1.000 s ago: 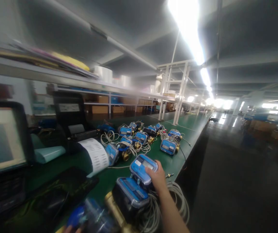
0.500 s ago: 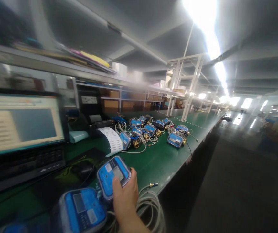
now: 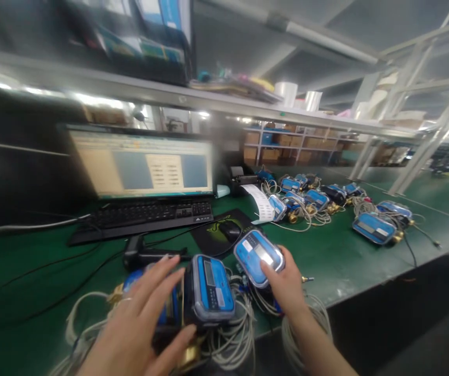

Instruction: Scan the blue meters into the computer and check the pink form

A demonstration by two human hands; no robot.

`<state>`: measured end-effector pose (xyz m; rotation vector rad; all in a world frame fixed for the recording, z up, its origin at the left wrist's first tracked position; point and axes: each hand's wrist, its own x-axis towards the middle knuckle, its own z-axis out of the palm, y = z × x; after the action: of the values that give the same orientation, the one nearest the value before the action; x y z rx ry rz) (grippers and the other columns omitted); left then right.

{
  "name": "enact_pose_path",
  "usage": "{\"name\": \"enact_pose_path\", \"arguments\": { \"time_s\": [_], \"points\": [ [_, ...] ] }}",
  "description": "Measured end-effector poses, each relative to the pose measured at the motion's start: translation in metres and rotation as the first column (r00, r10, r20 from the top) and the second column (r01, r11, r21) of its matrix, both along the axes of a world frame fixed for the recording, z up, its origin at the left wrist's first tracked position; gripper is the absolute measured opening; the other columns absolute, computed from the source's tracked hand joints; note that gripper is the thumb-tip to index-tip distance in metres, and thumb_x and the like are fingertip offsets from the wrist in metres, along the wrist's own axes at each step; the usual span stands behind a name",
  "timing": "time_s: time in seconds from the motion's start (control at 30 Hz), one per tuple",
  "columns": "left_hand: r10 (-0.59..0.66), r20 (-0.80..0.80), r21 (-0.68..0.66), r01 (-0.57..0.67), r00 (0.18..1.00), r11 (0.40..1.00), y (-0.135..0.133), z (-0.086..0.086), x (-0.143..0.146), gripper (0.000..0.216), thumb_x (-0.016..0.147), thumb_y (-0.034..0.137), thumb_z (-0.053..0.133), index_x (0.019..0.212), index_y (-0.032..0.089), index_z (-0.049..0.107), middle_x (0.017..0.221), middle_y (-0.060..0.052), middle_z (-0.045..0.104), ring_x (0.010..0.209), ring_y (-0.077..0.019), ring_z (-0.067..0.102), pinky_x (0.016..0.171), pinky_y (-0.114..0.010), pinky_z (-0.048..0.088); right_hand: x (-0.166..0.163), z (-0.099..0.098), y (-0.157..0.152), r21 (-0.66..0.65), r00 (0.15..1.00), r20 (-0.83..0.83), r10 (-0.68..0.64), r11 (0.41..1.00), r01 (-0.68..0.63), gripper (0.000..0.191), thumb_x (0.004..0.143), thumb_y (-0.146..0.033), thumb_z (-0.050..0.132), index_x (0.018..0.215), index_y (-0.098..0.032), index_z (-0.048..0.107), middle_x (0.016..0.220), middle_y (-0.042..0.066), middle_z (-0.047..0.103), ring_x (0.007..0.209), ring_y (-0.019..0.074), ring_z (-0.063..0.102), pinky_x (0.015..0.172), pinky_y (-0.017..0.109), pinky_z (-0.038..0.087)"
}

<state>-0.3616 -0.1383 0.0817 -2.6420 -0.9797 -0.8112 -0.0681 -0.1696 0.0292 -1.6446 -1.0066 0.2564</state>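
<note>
Two bare hands work at the near edge of a green bench [image 3: 345, 261] strewn with blue-faced meters and coiled cable. On the right, the right hand [image 3: 287, 284] grips a tilted blue meter [image 3: 259, 255], thumb on its lower right edge and the other fingers hidden beneath, so the fingers are clamped on it. Its display faces up and toward the viewer, and its long axis runs from near right to far left.

Just left of it, nearly touching, a second blue meter [image 3: 211, 287] stands with its long axis running near to far, resting on a tangle of grey cables [image 3: 232, 334]. The left hand [image 3: 142, 324] hovers over a third, mostly hidden blue unit, fingers spread apart and holding nothing; the thumb lies close under the second meter's near left corner. That second meter sits directly right of the left hand's fingertips, much nearer to the left hand than to the right.

Farther back are a keyboard [image 3: 146, 214], a lit monitor [image 3: 146, 167], a mouse on a dark pad [image 3: 228, 230], a small printer trailing a paper strip [image 3: 261, 203], and more meters [image 3: 373, 228] scattered to the far right.
</note>
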Motion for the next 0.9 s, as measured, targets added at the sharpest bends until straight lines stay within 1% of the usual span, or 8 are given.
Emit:
{"name": "enact_pose_path", "arguments": {
  "time_s": [0.1, 0.17, 0.3, 0.4, 0.5, 0.67, 0.77, 0.9],
  "points": [
    [-0.141, -0.241, 0.041, 0.155, 0.960, 0.987, 0.007, 0.005, 0.026, 0.067, 0.086, 0.047, 0.047, 0.142, 0.022, 0.022, 0.148, -0.003, 0.014, 0.135, -0.0271, 0.017, 0.109, -0.049, 0.031, 0.005, -0.002, -0.010, -0.071, 0.992, 0.096, -0.088, 0.993, 0.095, 0.057, 0.074, -0.047, 0.062, 0.120, -0.017, 0.048, 0.106, 0.008, 0.058, 0.094, 0.0243, 0.056, 0.083, 0.035, 0.045],
    [-0.200, -0.344, 0.009, 0.216, 0.918, 0.976, 0.015, 0.002, 0.031, 0.065, 0.087, 0.047, 0.046, 0.142, 0.021, 0.024, 0.147, -0.002, 0.019, 0.135, -0.0249, 0.018, 0.114, -0.047, 0.019, 0.008, -0.003, -0.015, -0.110, 0.991, 0.103, -0.089, 0.989, 0.101, 0.060, 0.073, -0.049, 0.063, 0.121, -0.019, 0.047, 0.105, 0.007, 0.058, 0.093, 0.0240, 0.056, 0.082, 0.035, 0.046],
    [-0.206, -0.315, 0.069, 0.239, 0.926, 0.969, 0.027, -0.013, 0.008, 0.061, 0.084, 0.048, 0.053, 0.135, 0.020, 0.038, 0.143, 0.000, 0.030, 0.132, -0.0218, 0.026, 0.117, -0.039, 0.002, 0.013, 0.002, -0.016, -0.135, 0.995, 0.054, -0.081, 0.987, 0.088, 0.059, 0.070, -0.051, 0.066, 0.118, -0.020, 0.052, 0.098, 0.005, 0.061, 0.086, 0.0235, 0.058, 0.077, 0.033, 0.047],
    [-0.199, -0.192, 0.122, 0.225, 0.961, 0.967, 0.029, -0.026, -0.020, 0.068, 0.080, 0.050, 0.059, 0.135, 0.016, 0.036, 0.144, -0.002, 0.028, 0.131, -0.0224, 0.028, 0.116, -0.035, 0.008, 0.006, 0.010, -0.012, -0.101, 0.988, -0.149, -0.041, 0.995, 0.026, 0.054, 0.069, -0.052, 0.066, 0.110, -0.017, 0.057, 0.095, 0.006, 0.064, 0.083, 0.0238, 0.060, 0.073, 0.032, 0.049],
    [-0.163, -0.127, 0.081, 0.174, 0.978, 0.981, 0.025, -0.041, -0.046, 0.074, 0.077, 0.044, 0.065, 0.136, 0.014, 0.032, 0.143, -0.004, 0.030, 0.131, -0.0245, 0.028, 0.115, -0.035, 0.012, -0.015, 0.015, -0.007, -0.072, 0.923, -0.377, 0.073, 0.991, -0.108, 0.056, 0.071, -0.053, 0.065, 0.111, -0.015, 0.055, 0.089, 0.006, 0.065, 0.074, 0.0228, 0.061, 0.064, 0.030, 0.050],
    [-0.094, -0.115, 0.091, 0.105, 0.989, 0.990, 0.029, -0.057, -0.080, 0.073, 0.077, 0.045, 0.064, 0.137, 0.014, 0.035, 0.141, -0.005, 0.032, 0.129, -0.0250, 0.032, 0.115, -0.034, 0.017, -0.064, 0.025, -0.001, -0.157, 0.947, -0.248, 0.202, 0.957, -0.245, 0.048, 0.076, -0.048, 0.062, 0.110, -0.015, 0.054, 0.091, 0.004, 0.065, 0.078, 0.0202, 0.061, 0.068, 0.027, 0.050],
    [-0.066, -0.123, 0.122, 0.081, 0.990, 0.989, 0.037, -0.055, -0.103, 0.074, 0.078, 0.050, 0.062, 0.136, 0.015, 0.036, 0.141, -0.005, 0.034, 0.128, -0.0243, 0.034, 0.114, -0.033, 0.019, -0.088, 0.033, 0.003, -0.198, 0.919, -0.235, 0.316, 0.911, -0.363, 0.044, 0.079, -0.043, 0.059, 0.112, -0.015, 0.052, 0.097, 0.005, 0.064, 0.083, 0.0195, 0.060, 0.070, 0.025, 0.050],
    [-0.050, -0.208, 0.097, 0.072, 0.977, 0.993, 0.051, -0.048, -0.142, 0.071, 0.079, 0.045, 0.062, 0.138, 0.016, 0.032, 0.141, -0.005, 0.033, 0.129, -0.0234, 0.032, 0.114, -0.034, 0.018, -0.114, 0.036, 0.013, -0.232, 0.890, -0.209, 0.404, 0.864, -0.447, 0.042, 0.080, -0.040, 0.060, 0.112, -0.015, 0.052, 0.099, 0.006, 0.063, 0.085, 0.0195, 0.060, 0.072, 0.026, 0.049]
  ]
}}
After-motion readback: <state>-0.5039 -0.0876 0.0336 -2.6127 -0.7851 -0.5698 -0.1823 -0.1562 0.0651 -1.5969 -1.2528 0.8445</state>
